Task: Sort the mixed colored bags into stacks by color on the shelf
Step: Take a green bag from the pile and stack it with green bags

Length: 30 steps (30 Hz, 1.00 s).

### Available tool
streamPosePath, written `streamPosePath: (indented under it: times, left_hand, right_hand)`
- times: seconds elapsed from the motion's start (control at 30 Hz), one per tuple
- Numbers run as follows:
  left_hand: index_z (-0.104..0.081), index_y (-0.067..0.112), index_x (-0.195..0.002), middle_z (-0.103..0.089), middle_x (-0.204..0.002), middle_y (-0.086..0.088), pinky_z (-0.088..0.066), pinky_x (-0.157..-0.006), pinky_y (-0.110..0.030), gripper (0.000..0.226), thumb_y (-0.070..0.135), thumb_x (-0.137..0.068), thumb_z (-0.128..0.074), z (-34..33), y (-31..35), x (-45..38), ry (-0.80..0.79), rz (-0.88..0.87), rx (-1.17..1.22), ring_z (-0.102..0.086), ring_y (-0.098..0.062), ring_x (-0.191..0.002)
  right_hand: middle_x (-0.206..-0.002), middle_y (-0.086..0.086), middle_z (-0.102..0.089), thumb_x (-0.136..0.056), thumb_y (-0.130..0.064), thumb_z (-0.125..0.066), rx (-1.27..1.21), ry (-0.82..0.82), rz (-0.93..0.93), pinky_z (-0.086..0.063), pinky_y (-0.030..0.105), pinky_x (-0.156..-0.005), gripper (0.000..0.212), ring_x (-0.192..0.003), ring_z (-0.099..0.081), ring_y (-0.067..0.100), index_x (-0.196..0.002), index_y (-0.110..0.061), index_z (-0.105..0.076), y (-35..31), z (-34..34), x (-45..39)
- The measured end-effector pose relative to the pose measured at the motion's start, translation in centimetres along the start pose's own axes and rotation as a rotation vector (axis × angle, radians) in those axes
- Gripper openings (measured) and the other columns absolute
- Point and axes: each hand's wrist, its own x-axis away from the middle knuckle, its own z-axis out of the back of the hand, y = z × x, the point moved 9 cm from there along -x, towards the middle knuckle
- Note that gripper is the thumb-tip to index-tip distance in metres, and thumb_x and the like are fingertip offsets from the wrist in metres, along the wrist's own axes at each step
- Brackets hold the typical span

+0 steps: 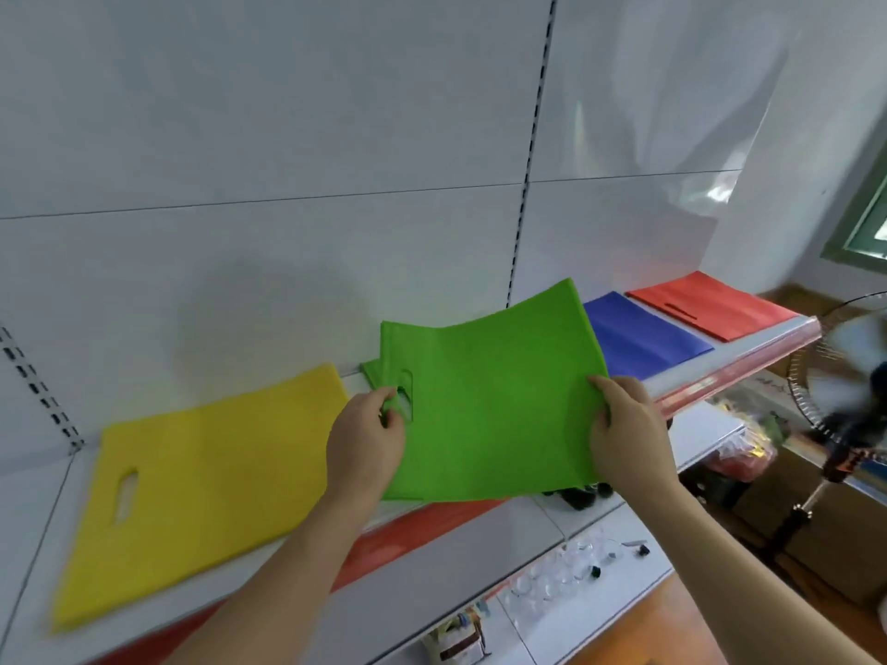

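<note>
White shelf (552, 520), panelled wall behind. Left hand (367, 436) pinches the green bag (494, 400) beside its handle slot; right hand (624, 439) grips the opposite edge. Bag spans both hands, long axis left-right, hovering over a green stack (372, 371) just beyond the left hand. Yellow bag (206, 477) left; blue bag (643, 336), red bag (710, 304) beyond right.

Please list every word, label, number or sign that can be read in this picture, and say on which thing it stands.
No text can be read.
Green bag, yellow bag, blue bag, red bag: plain, no print.
Shelf-edge strip: red, no legible label.
Small box on the lower shelf: has markings, too small and blurred to read.
Packets on the right: colourful print, too blurred to read.
</note>
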Motion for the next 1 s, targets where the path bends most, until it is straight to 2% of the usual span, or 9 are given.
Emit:
streamPosePath:
  times: [0.2,0.33,0.43,0.57,0.67,0.77,0.83,1.0]
  left_hand:
    - [-0.069,0.011,-0.133,-0.068,-0.129,-0.006,-0.053,-0.097,-0.041,0.037,0.008,-0.097,-0.062,-2.3,-0.3,-1.3,0.075,0.099,-0.136,-0.065,-0.025,-0.114]
    - [-0.066,0.013,-0.137,-0.065,-0.133,-0.007,-0.051,-0.100,-0.039,0.039,0.009,-0.098,-0.060,-3.9,-0.8,-1.2,0.091,0.194,-0.254,-0.063,-0.026,-0.119]
    - [-0.065,0.010,-0.137,-0.064,-0.134,-0.009,-0.050,-0.099,-0.040,0.039,0.008,-0.098,-0.058,-4.8,-1.2,-1.2,0.112,0.279,-0.330,-0.063,-0.028,-0.118]
    - [-0.069,0.005,-0.129,-0.068,-0.123,-0.013,-0.051,-0.095,-0.043,0.036,0.018,-0.097,-0.063,-6.0,-1.1,-0.8,0.083,0.301,-0.484,-0.063,-0.034,-0.110]
    - [-0.069,0.004,-0.125,-0.069,-0.120,-0.014,-0.051,-0.094,-0.045,0.038,0.030,-0.098,-0.062,-6.8,-1.2,-0.8,0.038,0.308,-0.611,-0.062,-0.036,-0.107]
    - [-0.071,0.008,-0.114,-0.070,-0.109,-0.011,-0.049,-0.093,-0.043,0.037,0.038,-0.099,-0.056,-7.5,-0.8,-0.8,0.007,0.288,-0.737,-0.060,-0.033,-0.100]
    - [-0.071,0.010,-0.109,-0.068,-0.104,-0.007,-0.047,-0.092,-0.041,0.036,0.039,-0.101,-0.052,-7.7,-0.8,-0.6,-0.011,0.294,-0.784,-0.057,-0.030,-0.099]
    - [-0.067,0.013,-0.115,-0.066,-0.109,-0.005,-0.043,-0.098,-0.038,0.031,0.032,-0.107,-0.045,-8.0,-0.9,-1.0,-0.033,0.298,-0.818,-0.059,-0.025,-0.102]
  right_hand:
    - [-0.137,0.010,-0.060,-0.089,0.008,-0.054,-0.048,-0.134,0.127,-0.051,0.047,-0.101,0.052,-0.119,-0.060,0.038,-0.139,-0.004,-0.065,0.9,-5.0,-6.6]
    - [-0.138,0.013,-0.060,-0.091,0.005,-0.056,-0.051,-0.211,0.205,-0.053,0.049,-0.099,0.049,-0.123,-0.060,0.040,-0.138,-0.001,-0.064,1.9,-7.3,-9.9]
    - [-0.139,0.016,-0.058,-0.094,0.002,-0.053,-0.006,-0.337,0.270,-0.053,0.050,-0.097,0.048,-0.123,-0.058,0.041,-0.141,0.003,-0.060,2.4,-9.8,-11.5]
    - [-0.141,0.013,-0.054,-0.100,-0.016,-0.054,0.108,-0.449,0.358,-0.052,0.049,-0.102,0.043,-0.122,-0.057,0.035,-0.140,0.000,-0.058,2.7,-12.4,-11.5]
    - [-0.143,0.011,-0.051,-0.103,-0.034,-0.054,0.131,-0.499,0.356,-0.049,0.048,-0.107,0.047,-0.125,-0.055,0.031,-0.140,-0.004,-0.055,3.3,-13.5,-11.7]
    - [-0.146,0.010,-0.050,-0.104,-0.044,-0.052,0.156,-0.521,0.344,-0.047,0.045,-0.111,0.053,-0.127,-0.054,0.029,-0.141,-0.007,-0.052,3.7,-14.1,-11.8]
    - [-0.149,0.010,-0.048,-0.104,-0.050,-0.050,0.186,-0.537,0.362,-0.043,0.042,-0.115,0.059,-0.132,-0.052,0.028,-0.145,-0.007,-0.049,3.6,-14.4,-11.7]
    - [-0.154,0.011,-0.043,-0.104,-0.054,-0.045,0.241,-0.572,0.385,-0.038,0.044,-0.120,0.064,-0.141,-0.045,0.029,-0.148,-0.008,-0.046,3.4,-15.0,-11.6]
